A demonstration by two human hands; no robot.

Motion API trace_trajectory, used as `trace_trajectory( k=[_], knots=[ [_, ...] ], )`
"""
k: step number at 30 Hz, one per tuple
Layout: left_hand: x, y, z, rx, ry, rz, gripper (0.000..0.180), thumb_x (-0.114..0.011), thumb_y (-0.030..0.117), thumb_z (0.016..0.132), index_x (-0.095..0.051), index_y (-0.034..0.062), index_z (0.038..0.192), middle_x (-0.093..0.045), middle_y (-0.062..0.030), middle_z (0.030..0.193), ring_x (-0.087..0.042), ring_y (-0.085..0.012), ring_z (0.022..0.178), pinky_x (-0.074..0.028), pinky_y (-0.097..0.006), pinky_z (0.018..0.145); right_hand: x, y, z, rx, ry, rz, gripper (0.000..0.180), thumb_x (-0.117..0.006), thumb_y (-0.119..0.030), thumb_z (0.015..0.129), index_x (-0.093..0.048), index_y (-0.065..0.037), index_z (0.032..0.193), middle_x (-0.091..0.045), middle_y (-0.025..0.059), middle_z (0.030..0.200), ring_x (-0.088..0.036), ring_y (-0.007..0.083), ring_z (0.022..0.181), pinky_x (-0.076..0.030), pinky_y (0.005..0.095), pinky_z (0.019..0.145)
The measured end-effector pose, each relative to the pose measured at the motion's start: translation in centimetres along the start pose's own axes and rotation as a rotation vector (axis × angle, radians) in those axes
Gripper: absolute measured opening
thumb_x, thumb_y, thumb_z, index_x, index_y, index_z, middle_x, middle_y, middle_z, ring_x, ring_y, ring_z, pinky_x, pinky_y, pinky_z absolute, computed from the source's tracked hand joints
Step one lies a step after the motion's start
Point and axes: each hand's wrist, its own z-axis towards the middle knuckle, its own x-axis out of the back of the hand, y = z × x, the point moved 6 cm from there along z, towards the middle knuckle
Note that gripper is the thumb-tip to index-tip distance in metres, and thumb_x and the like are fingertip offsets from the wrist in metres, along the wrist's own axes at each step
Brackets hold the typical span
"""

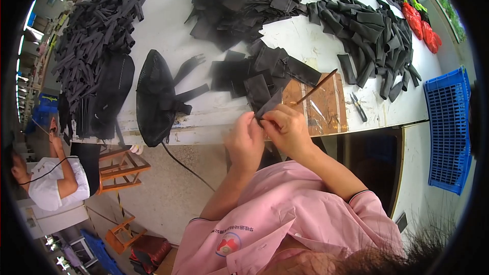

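At the table's near edge my left hand (246,140) and my right hand (288,128) meet, fingertips pinched on a strip of black fabric (269,104). The left one is a little blurred by motion. Where their fingertips come together, the end of the strip is hidden. Just beyond lie loose flat black fabric pieces (272,63). Right of these pieces, a worn brown wooden board (330,104) rests on the table, with a thin brown stick (318,87) reaching over it at a slant. Small thread snips (359,107) lie to the board's right.
Piles of black fabric pieces cover the white table (178,35): narrow strips (97,35) left, wide pieces (244,5) at the back, folded pieces (372,30) right. A black domed fabric item (154,97) lies left. A blue crate (449,130) stands right. Another person (56,181) is at far left, near a wooden stool (122,170).
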Motion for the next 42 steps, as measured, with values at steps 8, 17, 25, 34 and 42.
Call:
trace_trajectory(
  k=[8,17,25,34,42],
  knots=[
    [-3.5,-2.2,-1.5,0.914,-0.260,-1.351,0.019,-0.054,-0.005,0.074,-0.049,0.0014,0.091,-0.053,-0.0025,0.073,-0.037,-0.0021,0.045,-0.025,-0.015,0.038,0.6,3.6,-1.2,-0.201,0.064,0.256,0.005,-0.058,-0.003,0.071,-0.057,-0.001,0.075,-0.055,0.0042,0.065,-0.051,0.0175,0.054,-0.043,0.0279,0.050],
    [-3.3,-0.4,-0.4,0.443,-0.188,-0.636,0.013,-0.049,-0.008,0.074,-0.052,-0.0009,0.085,-0.051,0.0010,0.062,-0.039,-0.0001,0.047,-0.029,-0.016,0.039,-1.5,4.0,-3.7,-0.875,-0.134,1.572,0.005,-0.059,-0.009,0.078,-0.055,-0.007,0.075,-0.048,-0.0043,0.061,-0.040,0.0041,0.052,-0.031,0.0173,0.047],
    [-4.9,0.3,-0.9,0.783,-0.274,-1.207,0.022,-0.048,-0.010,0.077,-0.050,-0.0039,0.098,-0.059,-0.0114,0.081,-0.039,-0.0009,0.041,-0.030,-0.014,0.037,0.2,5.7,-3.3,-0.739,-0.029,1.151,0.018,-0.058,-0.024,0.083,-0.053,-0.009,0.075,-0.048,-0.0046,0.064,-0.039,0.0024,0.055,-0.031,0.0173,0.049],
    [-1.9,6.3,0.6,0.118,-0.358,-0.575,0.021,-0.058,-0.005,0.076,-0.055,-0.0034,0.096,-0.055,-0.0068,0.087,-0.049,-0.0043,0.056,-0.039,-0.016,0.048,4.9,2.4,-1.7,-0.175,0.004,1.117,0.016,-0.055,-0.017,0.084,-0.050,-0.004,0.076,-0.050,0.0022,0.084,-0.043,0.0070,0.071,-0.037,0.0194,0.060],
    [-4.2,6.5,1.6,0.544,-0.306,-0.992,0.008,-0.054,0.002,0.082,-0.051,-0.0006,0.089,-0.054,-0.0045,0.079,-0.046,-0.0035,0.054,-0.038,-0.016,0.046,8.8,-0.1,-0.7,0.019,0.179,0.304,0.011,-0.054,-0.009,0.081,-0.048,-0.001,0.076,-0.051,0.0061,0.077,-0.048,0.0127,0.064,-0.040,0.0228,0.057]
  ],
)
